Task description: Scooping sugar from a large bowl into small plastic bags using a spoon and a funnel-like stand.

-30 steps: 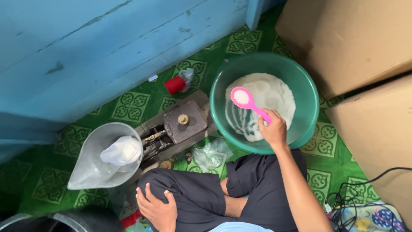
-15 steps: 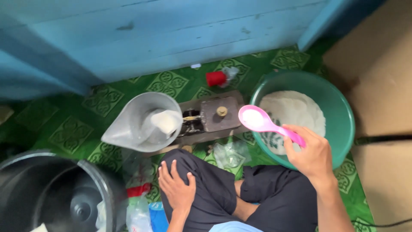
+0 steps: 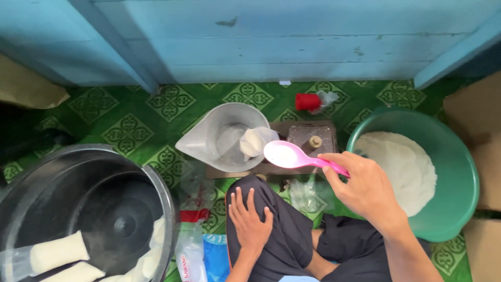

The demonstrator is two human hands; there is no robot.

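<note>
My right hand [image 3: 365, 185] grips the handle of a pink plastic spoon [image 3: 292, 155] whose bowl carries white powder. The spoon's bowl hovers beside a small clear bag [image 3: 255, 141] partly filled with white powder, which sits in the mouth of a clear plastic funnel-shaped container [image 3: 222, 137]. A green basin [image 3: 454, 198] with a heap of white flour [image 3: 404, 164] stands to the right of that hand. My left hand [image 3: 249, 216] rests flat on my knee in dark trousers, fingers spread and holding nothing.
A black tub [image 3: 99, 209] at the lower left holds several filled white bags [image 3: 57, 250]. A small scale [image 3: 313, 141] sits behind the spoon. A red cup [image 3: 308, 101], loose plastic packets [image 3: 195, 256], cardboard boxes [image 3: 480, 120] and a blue wooden wall [image 3: 261, 36] surround the green patterned floor mat.
My right hand has carried the loaded spoon leftward from the green basin to the bag in the funnel container. The view has shifted left, bringing the black tub into sight.
</note>
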